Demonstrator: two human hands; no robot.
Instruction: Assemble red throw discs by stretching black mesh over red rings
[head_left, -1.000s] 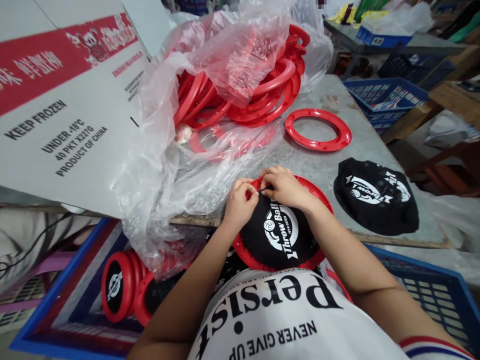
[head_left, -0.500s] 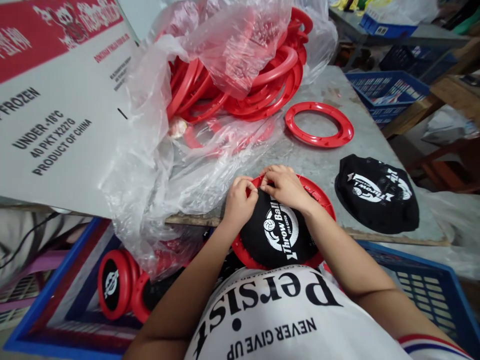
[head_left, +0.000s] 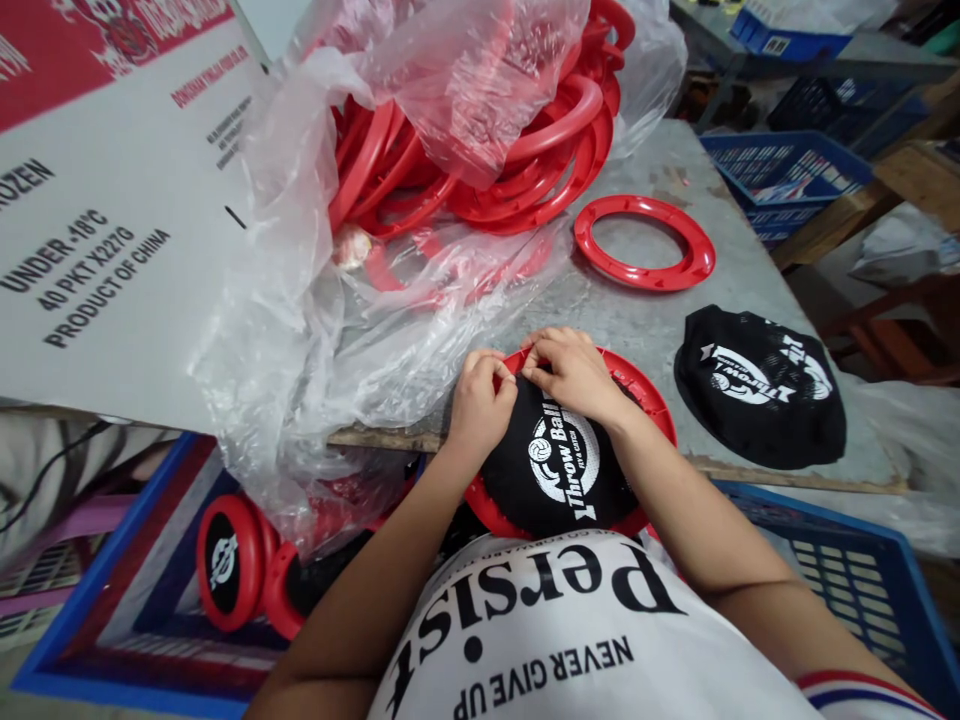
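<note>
A black fabric disc [head_left: 525, 480] printed "Throw Ball" lies over a red plastic ring [head_left: 656, 400], tilted between the table edge and my shirt. My left hand [head_left: 484, 400] pinches the fabric's far edge, thumb and forefinger together. Right beside it, my right hand [head_left: 566, 368] also pinches that edge, its fingers curled over the ring's far rim. The fingertips almost meet, and what lies beneath them is partly hidden. To the right, a stack of black printed fabric [head_left: 761, 390] rests on the table. Farther back lies a bare red ring [head_left: 645, 243].
A heap of red rings [head_left: 555, 150] in a clear plastic bag [head_left: 277, 320] covers the table's back. A white carton [head_left: 135, 230] stands left. Below are a blue-rimmed crate [head_left: 90, 610] with finished red-and-black discs [head_left: 229, 562] and a blue basket [head_left: 855, 590] at right.
The camera view has shifted slightly. Both hands keep the same pinch at the fabric's far edge, with hardly any visible movement.
</note>
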